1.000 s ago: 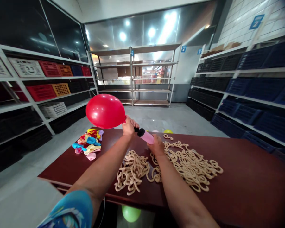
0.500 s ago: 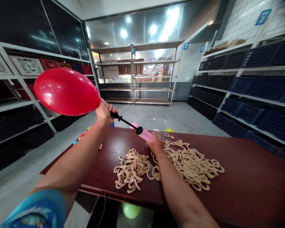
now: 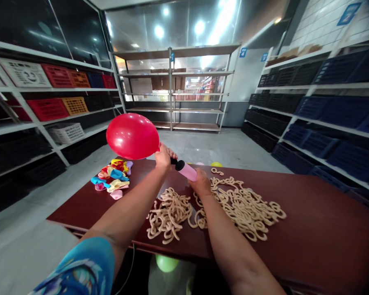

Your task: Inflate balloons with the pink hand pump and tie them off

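Note:
A red inflated balloon sits on the nozzle end of a pink and black hand pump. My left hand is closed round the balloon's neck and the pump's black end. My right hand grips the pink barrel. The black rod between the two is pushed in, so both hands are close together above the table. Below them lies a heap of beige curled strands, and a wider spread of the same strands reaches to the right, partly behind my right forearm.
Several uninflated balloons in mixed colours lie at the table's left. A green balloon is under the near edge; a yellow one shows beyond the far edge. Shelves with crates line the left, blue crates the right.
My left hand has moved right and slightly down toward my right hand, carrying the red balloon. The pump's rod has slid into the barrel. The loose balloons at left have come into view.

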Demonstrator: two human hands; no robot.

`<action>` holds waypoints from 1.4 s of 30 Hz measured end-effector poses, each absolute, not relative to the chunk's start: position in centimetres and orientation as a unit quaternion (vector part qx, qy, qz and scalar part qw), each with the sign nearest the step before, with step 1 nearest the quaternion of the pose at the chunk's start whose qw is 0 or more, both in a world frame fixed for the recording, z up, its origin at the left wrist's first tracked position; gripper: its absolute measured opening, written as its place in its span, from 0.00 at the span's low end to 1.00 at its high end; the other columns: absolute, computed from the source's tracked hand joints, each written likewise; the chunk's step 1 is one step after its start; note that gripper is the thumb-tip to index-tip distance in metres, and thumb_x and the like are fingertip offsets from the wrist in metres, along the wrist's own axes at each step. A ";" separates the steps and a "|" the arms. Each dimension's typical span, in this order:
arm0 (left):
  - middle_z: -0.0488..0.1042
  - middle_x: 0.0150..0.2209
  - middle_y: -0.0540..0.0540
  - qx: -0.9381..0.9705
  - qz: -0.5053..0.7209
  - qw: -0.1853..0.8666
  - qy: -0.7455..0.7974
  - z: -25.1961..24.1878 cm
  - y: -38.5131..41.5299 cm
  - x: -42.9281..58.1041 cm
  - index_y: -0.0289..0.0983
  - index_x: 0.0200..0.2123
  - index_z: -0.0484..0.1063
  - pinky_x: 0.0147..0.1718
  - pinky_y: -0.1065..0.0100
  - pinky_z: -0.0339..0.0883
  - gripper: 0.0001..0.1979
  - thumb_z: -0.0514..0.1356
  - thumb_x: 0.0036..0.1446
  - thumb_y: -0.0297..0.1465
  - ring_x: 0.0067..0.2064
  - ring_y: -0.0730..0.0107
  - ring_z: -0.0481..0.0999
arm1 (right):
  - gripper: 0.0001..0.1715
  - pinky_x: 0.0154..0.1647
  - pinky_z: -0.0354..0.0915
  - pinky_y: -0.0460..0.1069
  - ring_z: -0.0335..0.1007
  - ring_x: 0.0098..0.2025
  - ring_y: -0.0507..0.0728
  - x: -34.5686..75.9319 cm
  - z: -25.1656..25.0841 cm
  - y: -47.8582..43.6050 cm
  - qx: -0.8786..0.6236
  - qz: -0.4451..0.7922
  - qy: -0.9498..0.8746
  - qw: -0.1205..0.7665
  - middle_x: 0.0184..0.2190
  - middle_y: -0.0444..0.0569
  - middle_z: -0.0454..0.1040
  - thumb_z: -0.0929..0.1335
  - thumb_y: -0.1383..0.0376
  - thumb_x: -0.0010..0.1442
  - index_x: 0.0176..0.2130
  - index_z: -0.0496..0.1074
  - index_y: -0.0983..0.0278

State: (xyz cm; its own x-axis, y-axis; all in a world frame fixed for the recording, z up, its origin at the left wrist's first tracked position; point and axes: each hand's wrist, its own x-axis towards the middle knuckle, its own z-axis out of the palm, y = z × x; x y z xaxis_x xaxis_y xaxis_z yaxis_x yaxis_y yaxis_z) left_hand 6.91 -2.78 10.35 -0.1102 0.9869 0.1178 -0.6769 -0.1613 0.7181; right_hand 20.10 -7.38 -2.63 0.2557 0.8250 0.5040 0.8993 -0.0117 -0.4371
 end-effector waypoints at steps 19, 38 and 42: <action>0.48 0.12 0.56 0.309 0.740 0.539 0.258 16.3 0.0 0.3 0.39 0.18 0.45 0.13 0.72 0.54 0.21 0.52 0.54 0.41 0.12 0.77 0.54 | 0.22 0.32 0.58 0.47 0.66 0.38 0.58 19.9 -2.7 -7.3 -0.721 -0.057 -0.604 0.335 0.34 0.49 0.70 0.70 0.63 0.44 0.40 0.64 0.63; 0.47 0.11 0.57 0.296 0.729 0.549 0.284 16.1 -0.5 0.5 0.40 0.18 0.45 0.13 0.71 0.55 0.20 0.52 0.54 0.39 0.11 0.77 0.54 | 0.20 0.36 0.59 0.48 0.65 0.40 0.58 19.9 -2.3 -7.5 -0.685 -0.087 -0.627 0.360 0.36 0.49 0.71 0.67 0.64 0.47 0.42 0.64 0.63; 0.47 0.11 0.57 0.317 0.745 0.523 0.267 18.4 0.1 -2.0 0.39 0.18 0.45 0.13 0.72 0.56 0.20 0.54 0.52 0.39 0.12 0.78 0.54 | 0.19 0.35 0.59 0.48 0.66 0.40 0.58 19.5 -2.5 -7.4 -0.693 -0.077 -0.621 0.358 0.36 0.49 0.70 0.67 0.64 0.48 0.42 0.64 0.63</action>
